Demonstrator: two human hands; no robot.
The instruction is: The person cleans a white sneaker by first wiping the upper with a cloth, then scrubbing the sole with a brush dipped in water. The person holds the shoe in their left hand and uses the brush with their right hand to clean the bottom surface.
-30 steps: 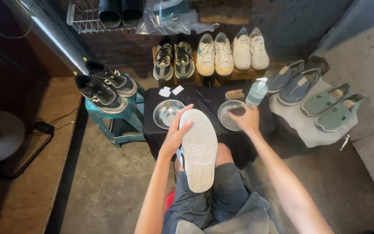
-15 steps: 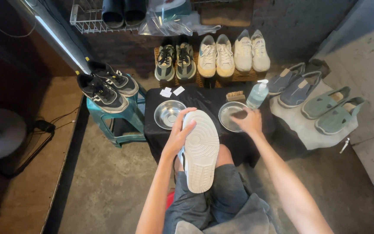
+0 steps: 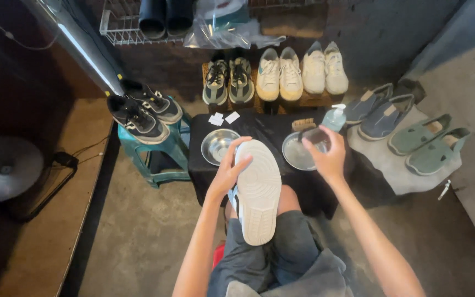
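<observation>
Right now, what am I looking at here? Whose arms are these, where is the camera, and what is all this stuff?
There is no machine: the camera sits on a seated person's head, looking down at their own bare arms. The left hand holds a white sneaker sole-up on the lap. The right hand holds a small dark object, too blurred to name, over a metal bowl. That bowl, a second metal bowl, a wooden brush and a pump bottle sit on a low table draped in black cloth. Pairs of shoes stand around it.
</observation>
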